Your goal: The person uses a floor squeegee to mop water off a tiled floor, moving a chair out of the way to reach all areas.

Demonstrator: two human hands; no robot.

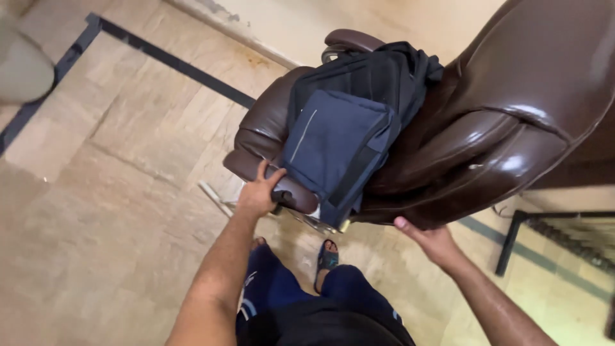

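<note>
A brown leather office chair [506, 122] leans tilted in front of me, with a dark blue and black backpack [349, 122] lying on its seat. My left hand [258, 192] grips the front edge of the seat cushion, just beside the backpack's lower corner. Under the lower edge of the chair's backrest, my right hand [430, 240] presses up with its fingers against the leather. Below the chair I see my legs in dark blue trousers and a foot in a dark sandal [327, 257].
Beige tiled floor with a dark inlaid stripe [173, 61] runs to a cream wall at the back. A pale rounded object [22, 67] sits at the far left. A black metal frame [551, 240] stands low at the right.
</note>
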